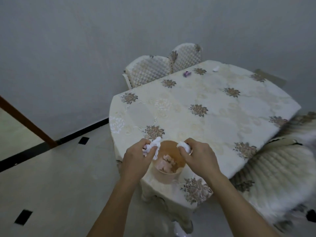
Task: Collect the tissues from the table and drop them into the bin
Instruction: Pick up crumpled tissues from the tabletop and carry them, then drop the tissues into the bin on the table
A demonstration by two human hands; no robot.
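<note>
We gripped crumpled white tissues (154,146) in left hand (136,156) and right hand (196,154) over the round beige bin (164,177); two far tissues (186,73) lay uncollected.

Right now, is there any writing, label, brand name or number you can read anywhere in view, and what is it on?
None: no readable word, number or logo shows anywhere.
The bin has a plain wall.
The tablecloth bears only flower patterns.
The white tissue in the left hand and the second tissue in the right hand are blank.
The small purple thing at the far edge is too small to tell.
</note>
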